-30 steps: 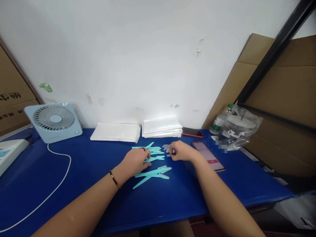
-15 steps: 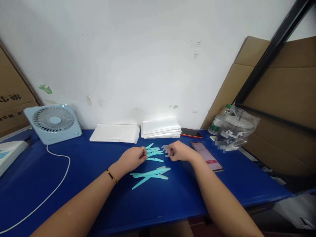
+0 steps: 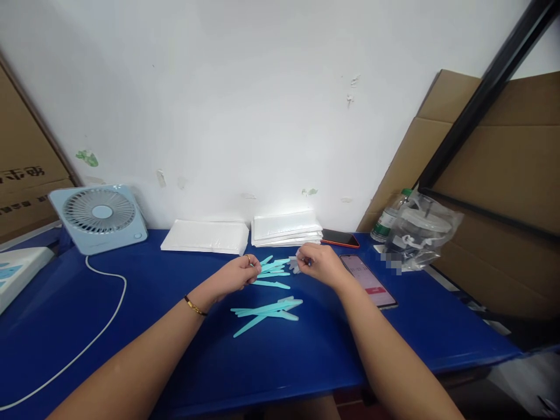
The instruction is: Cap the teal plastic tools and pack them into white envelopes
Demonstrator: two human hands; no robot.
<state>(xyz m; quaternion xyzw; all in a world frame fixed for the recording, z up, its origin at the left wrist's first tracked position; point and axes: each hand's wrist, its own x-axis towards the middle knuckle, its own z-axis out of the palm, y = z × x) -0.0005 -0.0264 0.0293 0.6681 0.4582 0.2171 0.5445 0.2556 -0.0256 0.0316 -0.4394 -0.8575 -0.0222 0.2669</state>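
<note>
Blue table (image 3: 131,326). On it: pale blue fan (image 3: 100,217) with white cord (image 3: 102,326), far left; two white sheet stacks (image 3: 205,236) (image 3: 286,227) along the far edge; teal sticks (image 3: 266,309) at centre; two phones (image 3: 370,280) (image 3: 340,237) and a bagged bottle (image 3: 415,230), right.

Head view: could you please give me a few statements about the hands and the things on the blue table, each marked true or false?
1. The left hand grips teal sticks. True.
2. The fan stands right of the hands. False: it stands far left.
3. A phone lies lit beside the right hand. True.
4. The near pile lies on white stacks. False: it lies on the table.
</note>
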